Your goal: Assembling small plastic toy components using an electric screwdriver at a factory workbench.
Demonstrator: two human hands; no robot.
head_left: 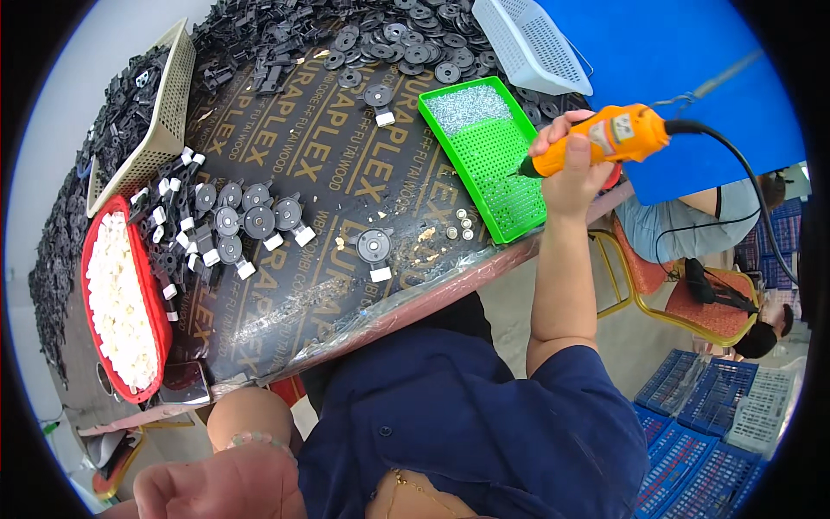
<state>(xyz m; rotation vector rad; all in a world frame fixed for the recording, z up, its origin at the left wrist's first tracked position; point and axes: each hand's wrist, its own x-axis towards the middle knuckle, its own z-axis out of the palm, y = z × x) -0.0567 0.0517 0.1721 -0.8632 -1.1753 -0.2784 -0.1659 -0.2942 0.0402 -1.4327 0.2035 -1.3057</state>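
Observation:
My right hand [571, 169] is wrapped round an orange electric screwdriver [622, 134], which has a black cable and a hanging spring at its rear. The dark tip points left, over the green perforated tray [488, 169]. Small silvery screws [471, 108] fill the tray's far end. At the lower left my left hand [220, 484] shows a bare palm close to the camera, part of its fingers cut off by the frame edge. A black round part with a white tab [374, 246] lies alone at the table's front; another, a similar part [378, 97], lies farther back.
Several similar black parts [258, 221] cluster left of centre. Beside them are a red basin [164, 324] of white pieces and a cream basket [169, 112]. Small metal pieces [452, 233] sit near the tray. Behind are black discs [415, 54] and a white basket [540, 52]; a person sits right.

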